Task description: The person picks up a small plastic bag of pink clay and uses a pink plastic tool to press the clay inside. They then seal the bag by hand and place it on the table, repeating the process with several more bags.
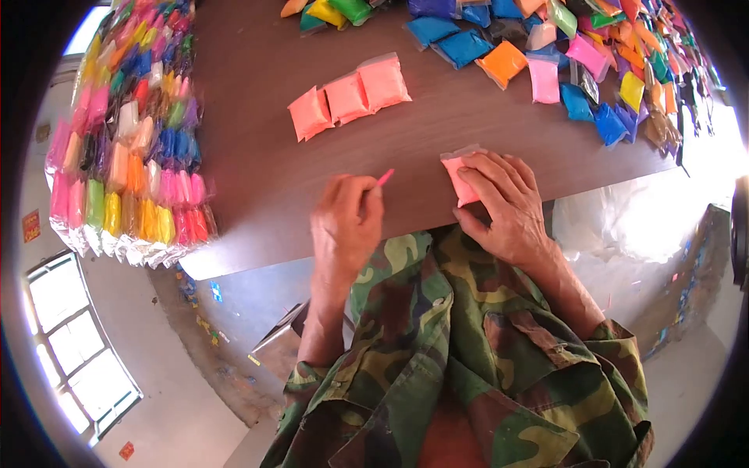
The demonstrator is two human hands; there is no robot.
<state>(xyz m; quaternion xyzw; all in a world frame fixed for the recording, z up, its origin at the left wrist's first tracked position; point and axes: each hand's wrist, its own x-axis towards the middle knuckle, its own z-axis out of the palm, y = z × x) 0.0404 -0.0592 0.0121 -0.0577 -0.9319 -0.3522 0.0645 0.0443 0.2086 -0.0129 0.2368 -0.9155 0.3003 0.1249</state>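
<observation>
My left hand [349,217] is closed just above the table's front edge, with a small bright pink stick [386,177] poking out between thumb and forefinger. What kind of stick it is I cannot make out. My right hand [503,199] has its thumb and fingers around a clear bag of pink clay [458,178], which rests on the table by the edge. Farther back, a row of three salmon-pink clay bags [346,97] lies side by side, apart from both hands.
A tall stack of bagged clay packs [125,168] in many colours lines the left side of the brown table [257,156]. Loose colourful bags [503,64] are heaped at the back right. Clear plastic sheeting [616,214] hangs below the right edge.
</observation>
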